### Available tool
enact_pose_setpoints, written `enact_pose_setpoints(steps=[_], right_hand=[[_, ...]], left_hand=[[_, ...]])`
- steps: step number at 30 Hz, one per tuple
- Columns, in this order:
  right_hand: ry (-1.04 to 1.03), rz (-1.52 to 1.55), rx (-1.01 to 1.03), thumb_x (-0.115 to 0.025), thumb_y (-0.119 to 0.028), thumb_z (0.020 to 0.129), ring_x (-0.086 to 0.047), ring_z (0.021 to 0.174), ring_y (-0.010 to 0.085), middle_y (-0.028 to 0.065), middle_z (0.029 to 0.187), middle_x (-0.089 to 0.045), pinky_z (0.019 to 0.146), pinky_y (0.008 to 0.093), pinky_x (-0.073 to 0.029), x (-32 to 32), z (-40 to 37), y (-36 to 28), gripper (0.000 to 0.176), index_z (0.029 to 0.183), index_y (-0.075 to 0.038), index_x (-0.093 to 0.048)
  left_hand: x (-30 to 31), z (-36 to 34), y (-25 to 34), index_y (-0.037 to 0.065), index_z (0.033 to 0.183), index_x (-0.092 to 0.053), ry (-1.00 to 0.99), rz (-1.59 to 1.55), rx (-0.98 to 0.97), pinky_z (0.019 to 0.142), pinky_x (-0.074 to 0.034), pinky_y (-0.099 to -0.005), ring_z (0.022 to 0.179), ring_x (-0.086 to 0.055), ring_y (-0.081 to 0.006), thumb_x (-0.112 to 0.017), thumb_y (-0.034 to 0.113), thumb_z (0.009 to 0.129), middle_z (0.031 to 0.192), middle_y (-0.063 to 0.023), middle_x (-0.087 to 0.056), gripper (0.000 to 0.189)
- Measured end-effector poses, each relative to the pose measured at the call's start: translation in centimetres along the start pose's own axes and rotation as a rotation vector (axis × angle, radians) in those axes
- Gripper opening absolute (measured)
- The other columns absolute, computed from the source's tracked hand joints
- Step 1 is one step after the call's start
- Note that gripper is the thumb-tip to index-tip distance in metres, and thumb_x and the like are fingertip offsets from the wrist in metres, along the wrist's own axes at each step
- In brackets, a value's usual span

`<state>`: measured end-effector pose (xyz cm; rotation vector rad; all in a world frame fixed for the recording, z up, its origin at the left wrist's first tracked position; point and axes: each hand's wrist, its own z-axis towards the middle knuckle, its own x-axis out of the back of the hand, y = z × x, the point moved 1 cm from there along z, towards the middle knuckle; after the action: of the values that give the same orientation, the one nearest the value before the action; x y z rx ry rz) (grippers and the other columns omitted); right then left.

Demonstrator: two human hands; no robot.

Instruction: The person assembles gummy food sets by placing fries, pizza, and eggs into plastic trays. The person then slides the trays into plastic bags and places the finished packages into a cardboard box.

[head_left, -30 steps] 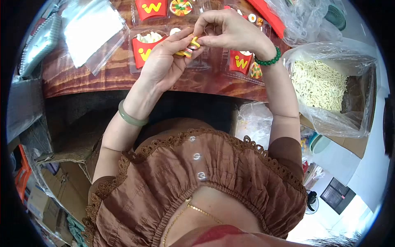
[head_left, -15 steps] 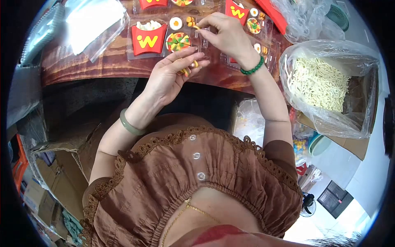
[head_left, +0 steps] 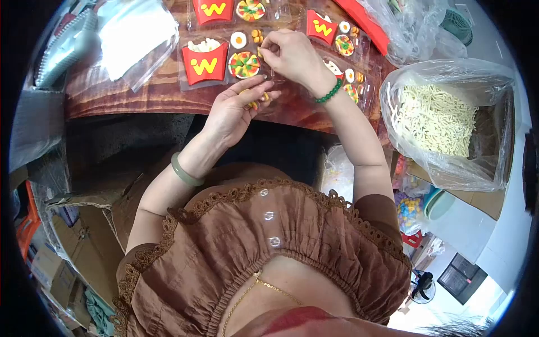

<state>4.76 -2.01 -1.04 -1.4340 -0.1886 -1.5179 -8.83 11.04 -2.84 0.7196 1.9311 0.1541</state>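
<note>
My left hand point(head_left: 238, 108), palm up, is curled around several small yellow and orange toy pieces point(head_left: 254, 104). My right hand point(head_left: 292, 59) pinches a small yellow piece point(head_left: 260, 52) beside the nearest clear plastic tray point(head_left: 189, 85). That tray holds a red carton with a yellow logo point(head_left: 204, 65) filled with white sticks, a toy fried egg point(head_left: 238, 40), a round toy pizza point(head_left: 245, 65) and small orange-brown pieces point(head_left: 257, 36).
Similar filled trays lie behind and to the right, one with a red carton point(head_left: 321, 27). At right stands a plastic-lined box of cream-coloured sticks point(head_left: 435, 121). Clear plastic sheets point(head_left: 135, 39) lie at left. A dark green basket point(head_left: 456, 27) is at top right.
My right hand has moved slightly left and down, its pinched fingers now lower at the tray's right part. My left hand has shifted slightly down and right. The whole view has shifted a little.
</note>
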Motion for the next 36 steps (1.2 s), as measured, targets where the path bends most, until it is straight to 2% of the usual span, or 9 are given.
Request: enact_pose_setpoints(steps=[7,13,18,20,22,24,30,31,36], right_hand=[[-0.099,-0.149,-0.227,-0.058,-0.012,0.078,-0.064,0.076,0.0414,0.0247,0.076,-0.063,0.070,0.0481,-0.053,0.2,1.1,-1.0,0.015,0.080,0.003,-0.058],[0.200,0.167,-0.308,-0.072,-0.022,0.084,-0.056,0.060,0.0101,0.0048,0.070,-0.063,0.055,0.0269,-0.046,5.5,-0.7,-1.3,0.030,0.106,-0.004,-0.064],[0.223,0.237,-0.397,-0.072,-0.013,0.084,-0.054,0.060,0.0029,-0.0003,0.074,-0.063,0.055,0.0214,-0.045,9.2,-3.4,0.4,0.024,0.105,-0.005,-0.065],[0.252,0.287,-0.420,-0.073,-0.013,0.084,-0.054,0.061,0.0035,0.0004,0.076,-0.064,0.056,0.0204,-0.045,10.0,-4.4,1.0,0.024,0.105,-0.004,-0.065],[0.256,0.325,-0.444,-0.073,-0.013,0.083,-0.056,0.065,0.0035,0.0013,0.078,-0.064,0.058,0.0196,-0.046,10.5,-5.1,1.9,0.026,0.106,-0.003,-0.065],[0.245,0.413,-0.462,-0.072,-0.013,0.084,-0.059,0.071,0.0041,0.0029,0.082,-0.066,0.062,0.0202,-0.048,10.6,-5.5,3.0,0.026,0.107,-0.002,-0.064],[0.258,0.384,-0.462,-0.068,-0.009,0.086,-0.062,0.080,0.0073,0.0063,0.097,-0.067,0.069,0.0224,-0.051,12.0,-4.2,8.0,0.028,0.112,-0.001,-0.063],[0.327,0.493,-0.370,-0.070,-0.012,0.084,-0.058,0.066,0.0079,0.0058,0.079,-0.065,0.062,0.0237,-0.049,11.1,-3.2,10.3,0.029,0.110,-0.001,-0.063],[0.155,0.418,-0.408,-0.068,-0.009,0.078,-0.068,0.079,0.0247,0.0167,0.091,-0.069,0.071,0.0339,-0.054,9.9,5.9,15.8,0.037,0.113,0.002,-0.062]], left_hand=[[-0.3,0.7,0.1,-0.007,0.123,-0.048,0.000,-0.017,0.061,0.092,-0.053,-0.0341,0.107,-0.062,-0.0312,-0.050,0.005,0.096,0.116,-0.0184,-0.060,0.030],[-4.0,2.5,5.4,-0.005,0.113,-0.052,-0.096,0.008,0.133,0.083,-0.058,-0.0256,0.098,-0.064,-0.0270,-0.046,0.014,0.100,0.109,-0.0189,-0.062,0.024],[-10.7,10.8,11.3,-0.007,0.107,-0.045,-0.021,0.016,-0.045,0.082,-0.056,-0.0375,0.099,-0.059,-0.0358,-0.041,0.012,0.100,0.104,-0.0205,-0.054,0.021],[-13.1,15.7,12.5,-0.009,0.118,-0.038,-0.084,-0.030,0.057,0.090,-0.051,-0.0412,0.113,-0.051,-0.0371,-0.038,0.014,0.100,0.122,-0.0294,-0.044,0.029],[-17.6,20.3,12.7,-0.008,0.112,-0.040,-0.016,-0.099,0.126,0.087,-0.053,-0.0413,0.095,-0.056,-0.0327,-0.042,0.014,0.099,0.110,-0.0198,-0.049,0.026],[-23.2,25.8,14.9,-0.007,0.113,-0.046,-0.101,0.858,-0.441,0.083,-0.053,-0.0396,0.087,-0.056,-0.0284,-0.051,0.014,0.095,0.101,-0.0160,-0.055,0.028],[-21.4,32.0,17.6,-0.006,0.111,-0.050,-0.230,1.186,-0.391,0.082,-0.053,-0.0397,0.084,-0.058,-0.0293,-0.058,0.013,0.090,0.096,-0.0156,-0.058,0.030],[-21.2,32.5,17.6,-0.006,0.111,-0.050,-0.254,1.257,-0.381,0.082,-0.053,-0.0398,0.084,-0.058,-0.0295,-0.059,0.013,0.089,0.095,-0.0156,-0.059,0.031],[-15.8,27.7,19.9,-0.005,0.109,-0.054,-0.364,1.603,-0.360,0.080,-0.053,-0.0399,0.081,-0.060,-0.0304,-0.066,0.013,0.084,0.090,-0.0152,-0.062,0.034]])
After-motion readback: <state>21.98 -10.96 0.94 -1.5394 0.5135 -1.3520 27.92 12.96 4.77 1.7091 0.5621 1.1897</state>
